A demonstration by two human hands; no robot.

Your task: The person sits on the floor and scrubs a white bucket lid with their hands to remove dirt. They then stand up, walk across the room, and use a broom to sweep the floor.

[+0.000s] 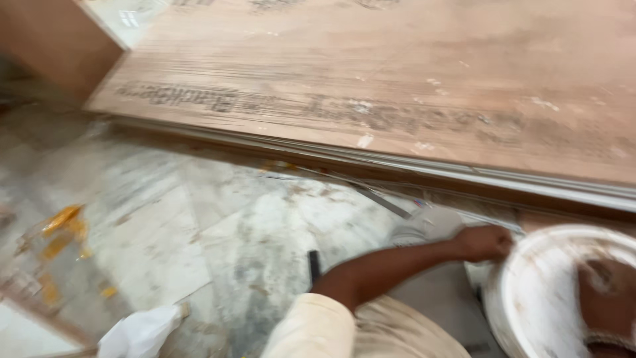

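A white round bucket [530, 298], smeared with brown inside, stands at the lower right on the floor. My left hand [483, 242] reaches across from a cream sleeve, its fingers curled at the bucket's upper left rim. At the frame's right edge my right hand [606, 292] lies over the inside of the bucket, with a band at the wrist. It is blurred, so its grip is unclear. The whole view is smeared by motion.
A stack of large plywood sheets [397, 79] fills the top and right. The dirty marble floor [218, 225] holds a thin grey strip [384, 200], a small dark object [313, 266], orange-yellow wrappers [61, 232] and a white plastic bag [140, 331]. A wooden panel [53, 40] stands at the upper left.
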